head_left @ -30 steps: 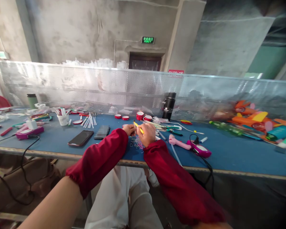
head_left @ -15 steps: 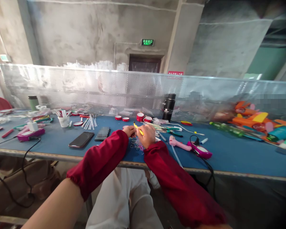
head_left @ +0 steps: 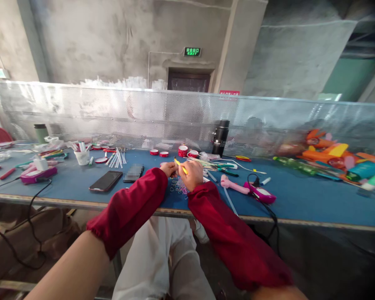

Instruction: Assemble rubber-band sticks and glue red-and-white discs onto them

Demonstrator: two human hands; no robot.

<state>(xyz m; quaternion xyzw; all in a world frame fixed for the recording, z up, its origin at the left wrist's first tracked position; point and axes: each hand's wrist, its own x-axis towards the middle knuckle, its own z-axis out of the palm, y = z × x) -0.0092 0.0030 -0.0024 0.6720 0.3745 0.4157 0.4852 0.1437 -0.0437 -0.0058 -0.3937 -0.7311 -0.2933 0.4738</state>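
Observation:
Both of my hands are close together over the blue table, near its front edge. My right hand (head_left: 192,174) is closed round a slim yellow tool (head_left: 180,165) with a dark tip; its exact kind is too small to tell. The tip points up and away, close to the fingers of my left hand. My left hand (head_left: 168,169) is pinched closed, and what it holds is hidden. On the table just below my hands lies a loose pile of small white and pink loops (head_left: 178,187).
Left of my hands lie a dark phone (head_left: 105,181), white sticks (head_left: 117,158) and a white cup of pens (head_left: 82,157). Red tape rolls (head_left: 183,151) and a black bottle (head_left: 220,139) stand behind. To the right are a pink glue gun (head_left: 236,186) with a purple base (head_left: 261,194) and orange toy planes (head_left: 328,156).
The whole view has shifted slightly, with things sitting a little higher and to the left. My hands keep nearly the same pose, the yellow tool still in my right hand.

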